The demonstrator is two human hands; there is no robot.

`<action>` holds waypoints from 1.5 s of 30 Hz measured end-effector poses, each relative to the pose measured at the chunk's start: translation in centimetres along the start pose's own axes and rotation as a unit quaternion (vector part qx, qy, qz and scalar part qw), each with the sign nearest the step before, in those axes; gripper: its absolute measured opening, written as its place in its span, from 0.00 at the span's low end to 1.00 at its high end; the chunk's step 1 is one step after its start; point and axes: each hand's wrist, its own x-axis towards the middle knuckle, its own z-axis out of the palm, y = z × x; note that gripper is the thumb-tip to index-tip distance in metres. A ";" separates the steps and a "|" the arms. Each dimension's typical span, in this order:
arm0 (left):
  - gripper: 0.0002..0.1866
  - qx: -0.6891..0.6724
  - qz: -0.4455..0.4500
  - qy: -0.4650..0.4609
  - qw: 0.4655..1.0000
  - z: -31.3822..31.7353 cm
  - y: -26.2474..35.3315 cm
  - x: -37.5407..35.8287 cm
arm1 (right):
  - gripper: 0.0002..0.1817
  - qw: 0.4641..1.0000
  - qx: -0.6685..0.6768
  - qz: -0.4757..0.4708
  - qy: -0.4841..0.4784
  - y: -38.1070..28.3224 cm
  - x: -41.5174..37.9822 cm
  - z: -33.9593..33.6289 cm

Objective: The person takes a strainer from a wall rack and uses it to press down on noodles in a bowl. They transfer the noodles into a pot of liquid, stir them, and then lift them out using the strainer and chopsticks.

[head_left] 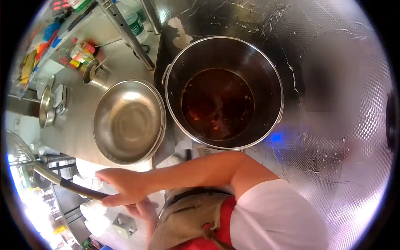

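Observation:
A long-handled wire skimmer [79, 189] slants across the lower left, its mesh head at the far left edge. My right hand [125, 185] reaches over from the right, slightly blurred, with its thumb against the handle and its fingers around it. Behind it, partly covered, my left hand [145, 209] is closed in line with the handle's end. Above my arm stands a large steel stockpot [260, 83], with dark reddish-brown liquid [218, 104] and a few pale bits low inside. Left of the pot are stacked steel bowls [131, 121], nothing inside the top one.
The bowls rest on a steel counter [79, 133] along with a metal container [96, 75], a small scale [61, 99] and bottles [85, 52]. A metal post [129, 35] rises behind. Foil-like textured sheeting [325, 175] covers the right side. White containers [93, 214] stand at lower left.

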 end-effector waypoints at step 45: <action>0.08 0.302 -0.524 -0.116 0.788 -22.6 -25.4 -8.1 | 0.14 0.666 -0.259 0.673 0.193 -4.1 -26.8 -26.7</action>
